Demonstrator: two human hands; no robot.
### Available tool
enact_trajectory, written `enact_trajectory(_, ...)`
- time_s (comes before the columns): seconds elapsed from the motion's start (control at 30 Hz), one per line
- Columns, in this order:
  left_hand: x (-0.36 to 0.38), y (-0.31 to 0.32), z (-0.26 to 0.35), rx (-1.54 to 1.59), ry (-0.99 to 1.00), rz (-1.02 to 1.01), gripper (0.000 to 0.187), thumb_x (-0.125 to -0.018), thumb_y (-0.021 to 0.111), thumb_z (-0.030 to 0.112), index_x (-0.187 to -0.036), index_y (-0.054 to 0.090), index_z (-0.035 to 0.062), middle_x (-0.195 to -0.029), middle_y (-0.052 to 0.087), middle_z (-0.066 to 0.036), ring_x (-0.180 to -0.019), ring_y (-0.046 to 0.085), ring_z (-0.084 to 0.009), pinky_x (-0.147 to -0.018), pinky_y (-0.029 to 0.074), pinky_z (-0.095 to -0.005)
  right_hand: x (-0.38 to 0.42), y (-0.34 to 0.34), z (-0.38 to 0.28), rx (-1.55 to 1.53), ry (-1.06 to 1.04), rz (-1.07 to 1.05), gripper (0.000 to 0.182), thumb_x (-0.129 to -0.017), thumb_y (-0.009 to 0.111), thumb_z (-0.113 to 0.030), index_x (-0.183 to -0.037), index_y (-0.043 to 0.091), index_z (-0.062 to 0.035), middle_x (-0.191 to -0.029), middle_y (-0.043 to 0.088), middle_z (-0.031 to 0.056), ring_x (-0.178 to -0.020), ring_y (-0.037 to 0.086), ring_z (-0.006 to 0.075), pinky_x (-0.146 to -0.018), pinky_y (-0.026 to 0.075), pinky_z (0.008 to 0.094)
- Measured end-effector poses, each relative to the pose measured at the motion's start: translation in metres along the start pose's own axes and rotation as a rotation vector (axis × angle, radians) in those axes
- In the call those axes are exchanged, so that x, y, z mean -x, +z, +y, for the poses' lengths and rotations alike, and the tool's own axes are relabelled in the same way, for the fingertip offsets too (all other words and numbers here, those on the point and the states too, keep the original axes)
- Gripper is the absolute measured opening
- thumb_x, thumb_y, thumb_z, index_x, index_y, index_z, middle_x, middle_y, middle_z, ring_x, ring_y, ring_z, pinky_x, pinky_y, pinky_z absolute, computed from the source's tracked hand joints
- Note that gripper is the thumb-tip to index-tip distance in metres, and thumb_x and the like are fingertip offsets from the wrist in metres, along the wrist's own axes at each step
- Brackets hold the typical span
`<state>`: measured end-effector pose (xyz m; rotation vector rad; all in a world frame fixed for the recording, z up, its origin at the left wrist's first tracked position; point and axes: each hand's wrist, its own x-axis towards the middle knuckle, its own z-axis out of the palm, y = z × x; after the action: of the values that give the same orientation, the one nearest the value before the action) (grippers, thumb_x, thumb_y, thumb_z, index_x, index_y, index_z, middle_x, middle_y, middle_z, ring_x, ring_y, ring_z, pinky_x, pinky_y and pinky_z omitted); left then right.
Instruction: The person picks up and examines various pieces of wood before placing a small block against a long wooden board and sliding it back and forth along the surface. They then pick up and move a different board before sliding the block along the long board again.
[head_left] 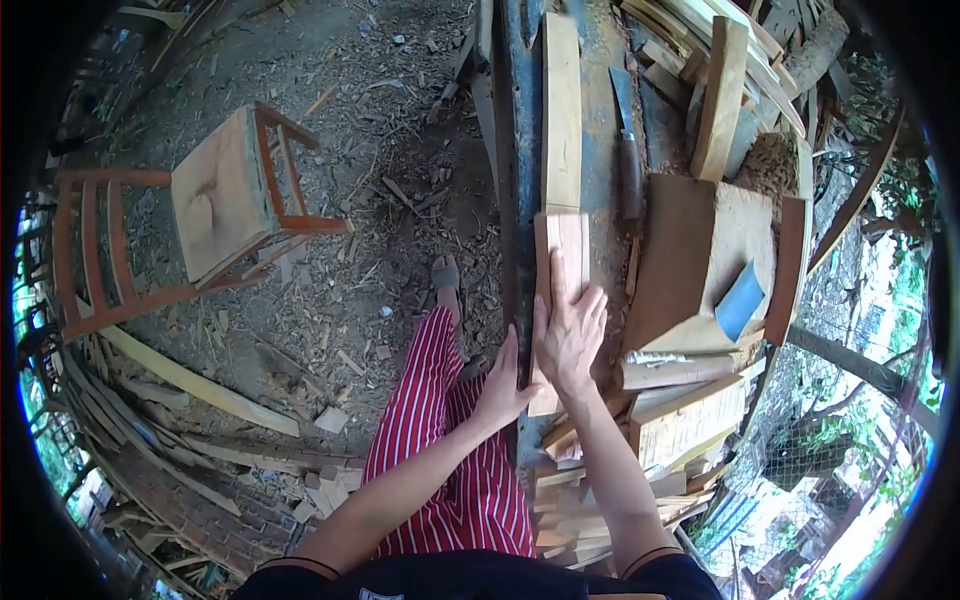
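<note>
The right hand's (572,338) index finger lies straight along a short reddish-and-pale wooden block (564,240), thumb and other fingers close around its near end. The block sits on a long pale wooden plank (561,120). The left hand (505,385) spreads its thumb from its extended fingers at the bench's (524,150) edge. Both forearms reach forward. A brown box-like form (672,255), contents unclear, stands right; chip-strewn ground (400,130) lies left.

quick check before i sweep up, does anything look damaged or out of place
The chair seat has dark and pale blotches, so it looks stained or worn. Wood scraps litter the ground, untidy but probably ordinary around woodwork.
</note>
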<state>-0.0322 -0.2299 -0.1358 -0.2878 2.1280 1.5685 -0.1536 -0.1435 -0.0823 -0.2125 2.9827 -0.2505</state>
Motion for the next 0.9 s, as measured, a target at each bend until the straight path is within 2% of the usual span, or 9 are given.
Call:
enact_trajectory(0.1,-0.004,-0.004,-0.003,-0.030,0.058,0.069,0.100,-0.081,0.074,0.018,-0.152,0.007,-0.0021,-0.151,0.026,-0.028,-0.135,0.038,-0.0431,-0.110,0.038,-0.0430,-0.068,-0.012,-0.015,0.005,-0.023,0.054,0.075,-0.088,0.063,-0.025,-0.154,0.027,-0.0301,-0.100,0.045,0.0185,-0.093,0.049,0.0356,-0.082,0.044,0.0439)
enact_trajectory(0.17,-0.010,-0.004,-0.006,0.078,-0.130,0.057,0.085,-0.085,0.071,0.020,-0.151,0.021,0.0001,-0.144,0.039,-0.024,-0.122,0.052,-0.0414,-0.102,0.044,-0.0441,-0.112,-0.014,-0.022,-0.002,-0.016,0.080,0.074,-0.089,0.063,-0.025,-0.154,0.027,-0.0320,-0.100,0.044,0.0180,-0.093,0.050,0.0351,-0.083,0.045,0.0432)
enact_trajectory(0.2,-0.011,-0.002,-0.001,0.071,-0.098,0.138,0.076,-0.086,0.071,0.018,-0.148,0.030,0.0014,-0.136,0.047,-0.022,-0.110,0.059,-0.0397,-0.092,0.050,-0.0428,-0.137,-0.006,-0.018,0.027,-0.063,0.213,0.077,-0.086,0.063,-0.026,-0.154,0.028,-0.0326,-0.094,0.046,0.0156,-0.085,0.050,0.0306,-0.072,0.044,0.0402)
enact_trajectory(0.33,-0.010,-0.013,-0.007,0.025,-0.020,0.086,0.077,-0.087,0.070,0.016,-0.149,0.027,0.0019,-0.134,0.046,-0.020,-0.112,0.060,-0.0326,-0.077,0.060,-0.0314,-0.244,-0.009,-0.034,0.056,-0.032,0.332,0.073,-0.086,0.061,-0.025,-0.152,0.030,-0.0355,-0.100,0.048,0.0182,-0.093,0.053,0.0332,-0.075,0.047,0.0425)
enact_trajectory(0.4,-0.017,-0.029,-0.005,0.044,-0.039,0.017,0.079,-0.087,0.071,0.017,-0.151,0.026,0.0063,-0.139,0.040,-0.023,-0.117,0.057,-0.0344,-0.080,0.061,-0.0334,-0.260,-0.007,-0.035,0.040,-0.038,0.365,0.074,-0.086,0.061,-0.024,-0.151,0.030,-0.0356,-0.101,0.048,0.0186,-0.094,0.053,0.0338,-0.075,0.047,0.0430)
enact_trajectory(0.5,-0.038,-0.054,0.006,0.219,-0.187,-0.140,0.076,-0.090,0.069,0.019,-0.151,0.026,0.0085,-0.145,0.033,-0.026,-0.119,0.055,-0.0375,-0.089,0.060,-0.0372,-0.261,-0.008,-0.032,0.004,-0.029,0.322,0.075,-0.084,0.062,-0.024,-0.151,0.030,-0.0354,-0.103,0.049,0.0196,-0.096,0.053,0.0339,-0.078,0.048,0.0436)
enact_trajectory(0.73,-0.149,-0.104,0.088,0.052,0.138,0.310,0.067,-0.091,0.067,0.022,-0.146,0.032,0.0046,-0.126,0.045,-0.019,-0.105,0.059,-0.0277,-0.085,0.054,-0.0356,-0.188,-0.021,0.016,-0.399,0.072,0.336,0.071,-0.089,0.064,-0.033,-0.152,0.032,-0.0280,-0.101,0.047,0.0207,-0.094,0.050,0.0380,-0.086,0.043,0.0445)
enact_trajectory(0.8,-0.172,-0.098,0.106,-0.397,0.329,0.486,0.081,-0.085,0.073,0.028,-0.147,0.027,0.0010,-0.125,0.045,-0.020,-0.112,0.054,-0.0327,-0.091,0.049,-0.0398,-0.126,-0.025,0.027,-0.365,0.170,0.295,0.070,-0.089,0.064,-0.028,-0.152,0.034,-0.0237,-0.100,0.045,0.0208,-0.093,0.050,0.0386,-0.085,0.044,0.0448)
enact_trajectory(0.9,-0.188,-0.086,0.115,-0.522,0.200,0.425,0.100,-0.070,0.082,0.027,-0.146,0.024,-0.0022,-0.120,0.043,-0.019,-0.110,0.051,-0.0362,-0.093,0.048,-0.0430,-0.048,-0.011,0.040,-0.248,0.178,0.244,0.071,-0.086,0.066,-0.018,-0.151,0.037,-0.0202,-0.120,0.046,0.0245,-0.110,0.046,0.0406,-0.098,0.038,0.0485)
